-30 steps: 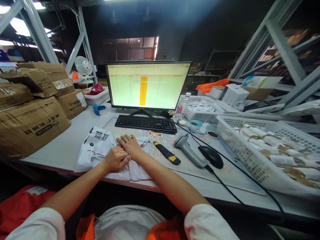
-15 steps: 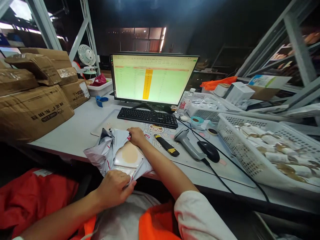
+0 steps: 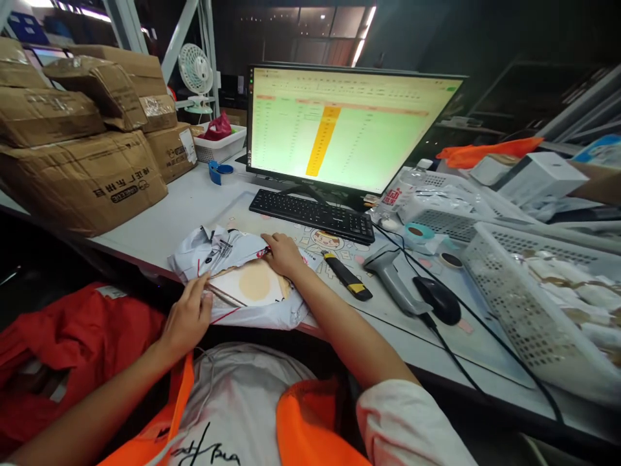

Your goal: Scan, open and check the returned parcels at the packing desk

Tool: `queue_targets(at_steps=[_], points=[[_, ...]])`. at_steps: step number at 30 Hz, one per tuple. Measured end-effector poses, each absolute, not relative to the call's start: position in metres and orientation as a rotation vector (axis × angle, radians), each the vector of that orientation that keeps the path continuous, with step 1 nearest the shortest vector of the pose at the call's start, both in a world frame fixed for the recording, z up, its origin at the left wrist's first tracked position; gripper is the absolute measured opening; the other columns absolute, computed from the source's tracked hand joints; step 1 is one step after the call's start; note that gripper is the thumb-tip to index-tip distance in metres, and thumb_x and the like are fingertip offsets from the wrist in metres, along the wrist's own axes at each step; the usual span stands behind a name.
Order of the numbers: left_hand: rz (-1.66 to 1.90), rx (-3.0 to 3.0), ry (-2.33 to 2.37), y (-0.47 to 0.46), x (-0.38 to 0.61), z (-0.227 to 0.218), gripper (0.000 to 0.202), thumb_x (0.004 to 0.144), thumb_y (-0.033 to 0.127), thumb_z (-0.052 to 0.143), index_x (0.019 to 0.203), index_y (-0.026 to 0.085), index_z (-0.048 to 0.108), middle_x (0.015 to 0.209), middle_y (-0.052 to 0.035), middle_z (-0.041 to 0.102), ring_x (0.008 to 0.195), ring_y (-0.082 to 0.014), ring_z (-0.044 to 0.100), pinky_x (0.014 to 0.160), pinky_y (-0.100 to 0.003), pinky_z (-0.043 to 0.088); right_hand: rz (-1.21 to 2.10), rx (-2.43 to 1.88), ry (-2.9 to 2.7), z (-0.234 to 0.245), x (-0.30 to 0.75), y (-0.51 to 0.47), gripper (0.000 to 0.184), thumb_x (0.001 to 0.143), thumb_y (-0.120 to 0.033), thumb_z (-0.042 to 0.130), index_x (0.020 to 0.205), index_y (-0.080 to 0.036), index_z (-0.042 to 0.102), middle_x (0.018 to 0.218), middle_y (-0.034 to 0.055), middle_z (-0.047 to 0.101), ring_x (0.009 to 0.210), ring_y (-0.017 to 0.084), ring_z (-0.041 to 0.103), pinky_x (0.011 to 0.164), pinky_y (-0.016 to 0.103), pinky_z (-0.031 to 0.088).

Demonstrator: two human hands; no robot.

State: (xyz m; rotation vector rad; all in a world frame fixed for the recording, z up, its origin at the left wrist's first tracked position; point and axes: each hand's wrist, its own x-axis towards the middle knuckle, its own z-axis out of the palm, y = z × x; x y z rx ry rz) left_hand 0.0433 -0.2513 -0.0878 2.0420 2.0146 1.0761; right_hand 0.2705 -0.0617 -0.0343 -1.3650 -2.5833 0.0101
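A torn white plastic mailing bag (image 3: 213, 252) lies at the table's front edge, its opening wide. Inside it shows a white box (image 3: 240, 285) with a pale beige round patch on top. My left hand (image 3: 190, 310) is closed on the bag's left edge, close to the box corner. Across the opening, my right hand (image 3: 284, 254) pinches the bag's far edge, fingertips partly hidden. To the right of it lies a black and yellow utility knife (image 3: 347, 276) on the desk mat. Beyond the bag is a black keyboard (image 3: 310, 215).
A barcode scanner (image 3: 396, 279) and black mouse (image 3: 437, 300) lie at right, cables trailing to the edge. A white plastic basket (image 3: 504, 310) holds wrapped pieces. The monitor (image 3: 286, 136) stands behind; cardboard boxes (image 3: 87, 181) are stacked left. A tape roll (image 3: 418, 234) lies near the bottle (image 3: 395, 194).
My left hand has moved from the bag's near edge to its left side. The near flap now lies lower and more of the box's side shows. The head view has shifted.
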Motion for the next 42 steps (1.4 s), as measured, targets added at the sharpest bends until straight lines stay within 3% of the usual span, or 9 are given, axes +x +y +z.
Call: queue_targets(at_steps=[5,10,16,22,26,30,35,38,42], points=[[0.901,1.942,2.25,-0.222,0.026,-0.074,0.057,0.103,0.036,0.041,0.156,0.016,0.044,0.166,-0.0118,0.037,0.14,-0.0334,0.054,0.099,-0.042,0.057,0.184,-1.171,-2.573,-0.041,0.26,-0.068,0.053,0.094,-0.018,0.051,0.146,-0.016,0.059,0.143,0.0132,0.064,0.126,0.029,0.058,0.106,0.039,0.042],[0.863,1.932,2.213,-0.204,0.015,-0.065,0.063,0.097,0.049,0.056,0.149,0.013,0.051,0.149,-0.0169,0.057,0.131,-0.0356,0.06,0.106,-0.044,0.052,0.253,-1.062,-2.272,-0.041,0.258,-0.069,0.032,0.081,-0.013,0.048,0.096,-0.017,0.075,0.091,0.0095,0.075,0.087,0.024,0.065,0.08,0.032,0.046],[1.109,2.002,2.07,-0.194,0.015,-0.042,0.041,0.101,0.047,0.046,0.094,0.016,0.071,0.095,-0.0125,0.074,0.089,-0.0264,0.068,0.079,-0.033,0.049,0.227,-0.776,-1.894,-0.02,0.268,-0.082,0.014,0.075,-0.016,0.045,0.062,-0.022,0.047,0.061,-0.0015,0.048,0.059,0.015,0.043,0.06,0.029,0.03],[1.31,1.438,1.383,-0.182,0.023,-0.022,0.064,0.085,0.075,0.056,0.058,0.017,0.053,0.053,-0.0028,0.052,0.05,-0.0135,0.047,0.048,-0.025,0.031,0.43,-0.845,-1.706,-0.004,0.276,-0.089,0.025,0.079,-0.029,0.049,0.057,-0.023,0.037,0.055,-0.0045,0.035,0.057,0.013,0.032,0.057,0.028,0.024],[1.267,1.087,0.982,-0.169,0.044,-0.014,0.07,0.067,0.084,0.07,0.061,0.015,0.059,0.055,-0.0039,0.057,0.048,-0.0137,0.053,0.047,-0.025,0.04,0.636,-0.797,-1.623,0.002,0.278,-0.088,0.027,0.08,-0.037,0.051,0.059,-0.022,0.043,0.058,-0.0039,0.039,0.06,0.013,0.034,0.059,0.028,0.029],[1.295,1.185,0.948,-0.151,0.065,-0.014,0.076,0.075,0.088,0.062,0.08,0.012,0.069,0.06,-0.005,0.061,0.05,-0.0146,0.055,0.048,-0.025,0.04,0.683,-0.809,-1.607,0.006,0.29,-0.083,0.026,0.079,-0.037,0.051,0.059,-0.023,0.042,0.059,-0.0038,0.038,0.061,0.013,0.034,0.06,0.028,0.031],[1.317,1.705,1.422,-0.143,0.05,-0.015,0.07,0.091,0.082,0.042,0.087,0.016,0.064,0.071,-0.0071,0.065,0.064,-0.0203,0.061,0.057,-0.028,0.042,0.542,-0.89,-1.764,0.006,0.301,-0.076,0.007,0.072,-0.027,0.05,0.074,-0.022,0.055,0.071,-0.0004,0.058,0.071,0.018,0.051,0.068,0.029,0.042],[0.935,2.059,1.814,-0.162,0.026,0.002,0.051,0.1,0.062,0.041,0.098,0.02,0.068,0.081,-0.0088,0.071,0.077,-0.0262,0.068,0.067,-0.03,0.046,0.469,-0.911,-1.919,0.001,0.295,-0.077,0.036,0.07,-0.018,0.047,0.101,-0.019,0.066,0.101,0.0072,0.073,0.094,0.023,0.063,0.086,0.033,0.047],[0.778,2.141,2.067,-0.193,0.013,0.032,0.051,0.095,0.059,0.056,0.13,0.024,0.067,0.111,-0.0106,0.076,0.096,-0.03,0.072,0.085,-0.035,0.053,0.36,-0.973,-2.074,-0.007,0.282,-0.084,0.034,0.074,-0.015,0.045,0.094,-0.019,0.071,0.097,0.0086,0.075,0.091,0.024,0.063,0.083,0.033,0.046]])
